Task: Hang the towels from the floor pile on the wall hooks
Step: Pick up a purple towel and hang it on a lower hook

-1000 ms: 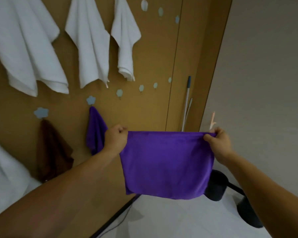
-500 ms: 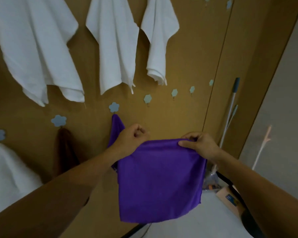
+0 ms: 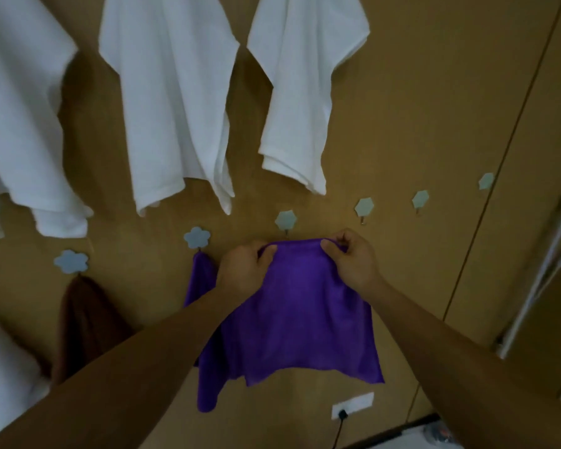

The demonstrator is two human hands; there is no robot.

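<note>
Fingers of the left hand [image 3: 244, 274] and right hand [image 3: 353, 261] curling tight on the purple towel [image 3: 297, 319], pinching its bunched top edge, smooth violet cloth hanging limp, sitting just under a hexagonal wall hook [image 3: 285, 220], white towels [image 3: 172, 105] dangling above

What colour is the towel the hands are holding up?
Purple: the towel shows clearly in the head view.

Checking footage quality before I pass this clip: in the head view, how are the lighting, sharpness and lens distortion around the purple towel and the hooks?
Head view: dim, warm light, no glare; the purple towel and both hands, left and right, read clearly; the white towels are soft with motion blur; the wide-angle lens bows the panel seam and tilts the mop handle at the right edge.
</note>
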